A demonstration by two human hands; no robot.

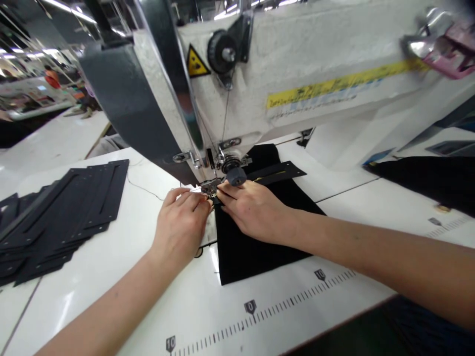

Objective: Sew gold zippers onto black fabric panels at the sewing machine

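A black fabric piece point(256, 247) lies under the needle area of a white sewing machine point(315, 54). A dark strip with a yellow zipper line point(295, 169) rests across the fabric, right of the presser foot point(211, 186). My left hand point(184, 217) is just left of the foot, its fingers pinched together at the fabric's edge; what lies between the fingertips is too small to tell. Pressed on the black fabric, my right hand point(256, 210) has its fingertips close beside the foot, fingers together, partly behind the round grey knob point(236, 175).
Flat black slotted pieces point(92, 202) are stacked on the white table point(141, 291) at left. More black fabric point(430, 180) lies at right. A pink-and-silver object point(445, 47) sits on the machine arm. A person in orange point(52, 78) is far back left.
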